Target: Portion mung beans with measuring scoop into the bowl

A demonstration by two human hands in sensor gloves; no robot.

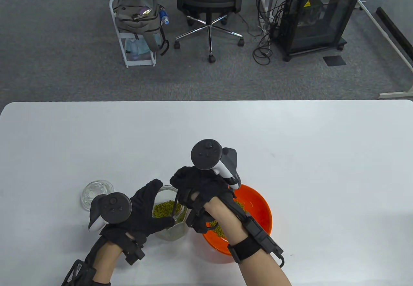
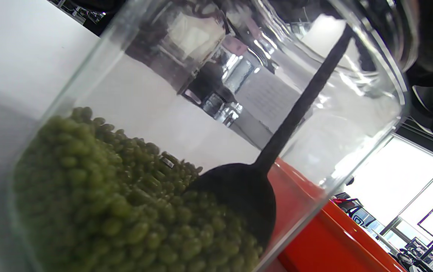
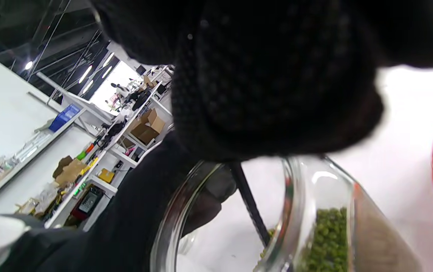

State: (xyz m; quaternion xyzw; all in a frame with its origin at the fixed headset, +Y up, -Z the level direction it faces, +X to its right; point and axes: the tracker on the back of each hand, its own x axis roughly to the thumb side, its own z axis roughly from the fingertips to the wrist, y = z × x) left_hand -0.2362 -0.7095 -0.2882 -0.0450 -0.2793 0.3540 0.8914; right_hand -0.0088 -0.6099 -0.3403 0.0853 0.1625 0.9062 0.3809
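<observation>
Presently the glass jar (image 1: pixel 169 215) is gripped by the left hand (image 1: pixel 145 210), while the black scoop (image 2: pixel 239 192), pinched by the right hand (image 1: pixel 196 189), is dipped among the mung beans (image 2: pixel 118 200) beside the orange bowl (image 1: pixel 258 208).

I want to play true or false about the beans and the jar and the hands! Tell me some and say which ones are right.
1. The scoop is down inside the glass jar, dipping into the mung beans. True.
2. The bowl is blue. False: it is orange.
3. The left hand holds the jar. True.
4. The bowl has no beans in it. False: some mung beans already lie in it.
5. The right hand holds the scoop's handle. True.
</observation>
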